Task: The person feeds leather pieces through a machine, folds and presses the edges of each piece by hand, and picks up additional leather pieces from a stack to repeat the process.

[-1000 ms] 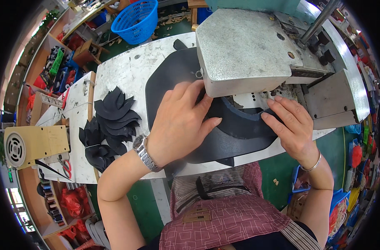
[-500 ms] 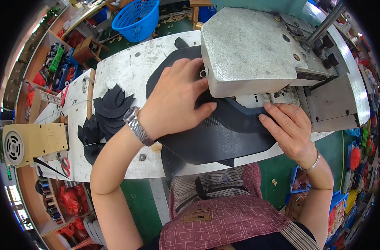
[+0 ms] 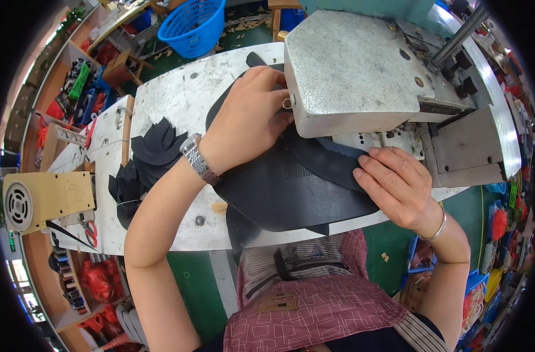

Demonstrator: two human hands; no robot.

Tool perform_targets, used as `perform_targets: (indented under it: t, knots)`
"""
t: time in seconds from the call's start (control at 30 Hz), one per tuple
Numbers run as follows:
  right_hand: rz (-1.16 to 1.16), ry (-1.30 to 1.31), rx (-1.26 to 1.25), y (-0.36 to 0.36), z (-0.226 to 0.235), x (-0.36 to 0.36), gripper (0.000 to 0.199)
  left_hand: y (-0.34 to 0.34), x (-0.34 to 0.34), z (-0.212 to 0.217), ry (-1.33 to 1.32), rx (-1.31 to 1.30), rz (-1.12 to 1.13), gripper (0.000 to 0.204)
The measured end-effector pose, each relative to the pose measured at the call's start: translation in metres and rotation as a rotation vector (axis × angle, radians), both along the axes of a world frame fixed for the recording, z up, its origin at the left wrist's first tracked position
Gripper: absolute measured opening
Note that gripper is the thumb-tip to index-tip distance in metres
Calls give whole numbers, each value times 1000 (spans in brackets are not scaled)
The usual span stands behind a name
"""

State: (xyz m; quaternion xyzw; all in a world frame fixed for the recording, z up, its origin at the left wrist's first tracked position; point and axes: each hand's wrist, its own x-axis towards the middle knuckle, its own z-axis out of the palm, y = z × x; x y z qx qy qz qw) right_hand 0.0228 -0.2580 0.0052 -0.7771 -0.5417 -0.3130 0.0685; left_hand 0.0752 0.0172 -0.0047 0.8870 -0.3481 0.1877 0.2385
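Your left hand point(image 3: 248, 120) has slid up frame, thumb drawn back toward machine head point(image 3: 349, 70); fingertips hidden, can't tell what they grasp. Your right hand point(image 3: 401, 188) shifted slightly left, fingers pinching right end of curved black strip point(image 3: 333, 168). Strip lies right of frame centre, on black plate point(image 3: 314, 206), below machine head. Reads as strip being steered leftward, guided by right hand.
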Motion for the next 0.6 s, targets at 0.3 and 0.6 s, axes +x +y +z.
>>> perform_targets:
  t: [0.3,0.6]
  knots:
    - [97,43,21,12,-5,-1,25,-1,-4,6,74,28,-12,44]
    - [143,94,-34,31,-10,4,28,0,16,-5,5,30,-140,39]
